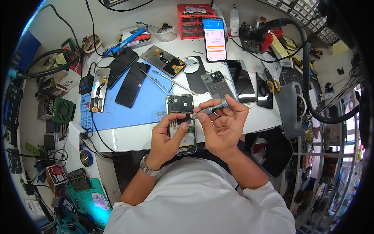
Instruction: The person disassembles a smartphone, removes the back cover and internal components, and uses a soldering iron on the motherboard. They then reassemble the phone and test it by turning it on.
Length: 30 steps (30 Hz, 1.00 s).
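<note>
An opened phone (pixel 189 139) lies upright in front of me at the table's front edge, its inner parts and a green board showing. My left hand (pixel 165 136) is over its left side, index finger and thumb bent around a small black part (pixel 184 118). In my right hand (pixel 223 126) is a grey screwdriver (pixel 208 110), gripped between thumb and fingers. It slants down to the left, its tip close to the black part; whether they touch I cannot tell. A removed phone back frame (pixel 218 85) lies just beyond my right hand.
A blue mat (pixel 105 121) bears dark phones (pixel 132 85), a loose screen (pixel 163 61) and tweezers (pixel 157 82). Farther back stand a lit phone (pixel 214 41) and a red drawer box (pixel 189 27). Scissors (pixel 271 80) lie right, near a thick hose (pixel 307 78).
</note>
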Available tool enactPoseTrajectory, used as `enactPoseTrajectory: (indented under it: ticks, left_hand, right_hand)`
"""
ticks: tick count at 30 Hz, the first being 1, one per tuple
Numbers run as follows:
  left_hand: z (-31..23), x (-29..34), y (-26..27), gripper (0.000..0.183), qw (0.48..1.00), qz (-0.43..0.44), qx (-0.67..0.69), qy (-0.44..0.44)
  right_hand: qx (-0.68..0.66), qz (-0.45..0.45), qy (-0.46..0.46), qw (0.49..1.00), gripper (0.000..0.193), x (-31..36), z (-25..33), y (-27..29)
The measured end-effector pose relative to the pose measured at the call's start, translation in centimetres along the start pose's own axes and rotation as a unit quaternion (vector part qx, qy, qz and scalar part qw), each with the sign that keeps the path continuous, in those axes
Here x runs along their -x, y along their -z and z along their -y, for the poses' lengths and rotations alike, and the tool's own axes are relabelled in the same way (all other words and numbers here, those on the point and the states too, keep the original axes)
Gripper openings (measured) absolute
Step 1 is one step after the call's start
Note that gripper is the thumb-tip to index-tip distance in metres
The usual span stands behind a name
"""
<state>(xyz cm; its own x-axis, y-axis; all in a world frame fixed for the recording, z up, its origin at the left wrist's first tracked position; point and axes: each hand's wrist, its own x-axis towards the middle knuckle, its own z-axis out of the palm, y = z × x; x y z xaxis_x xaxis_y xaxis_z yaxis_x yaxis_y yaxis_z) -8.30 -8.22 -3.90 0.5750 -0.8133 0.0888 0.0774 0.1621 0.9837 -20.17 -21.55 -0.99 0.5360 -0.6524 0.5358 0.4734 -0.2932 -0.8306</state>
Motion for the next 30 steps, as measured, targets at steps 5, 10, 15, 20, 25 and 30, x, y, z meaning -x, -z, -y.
enactPoseTrajectory:
  ticks: [5,10,15,20,25,30]
  left_hand:
    - [-0.03,0.01,0.02,0.025,1.000,-0.004,-0.019,0.000]
    - [0.10,0.15,0.25,0.021,0.999,-0.002,-0.032,0.003]
    - [0.49,0.09,0.07,0.020,0.999,-0.012,-0.043,-0.017]
    - [0.25,0.11,0.11,0.018,0.998,-0.017,-0.053,-0.013]
    - [0.69,0.17,0.51,0.016,0.997,-0.010,-0.074,-0.017]
    - [0.66,0.12,0.31,0.016,0.998,-0.012,-0.066,-0.010]
  right_hand:
    - [-0.008,-0.004,0.003,1.000,0.070,0.35,-0.30,-0.20]
    - [-0.003,-0.002,0.004,1.000,0.073,0.50,-0.50,-0.22]
    - [-0.007,-0.010,0.000,1.000,0.072,0.47,-0.62,-0.13]
    - [-0.007,-0.011,0.001,1.000,0.072,0.48,-0.71,-0.22]
    - [0.016,-0.007,0.019,1.000,0.072,0.30,-0.83,-0.03]
    - [0.027,-0.008,0.022,0.999,0.073,0.23,-0.41,0.20]
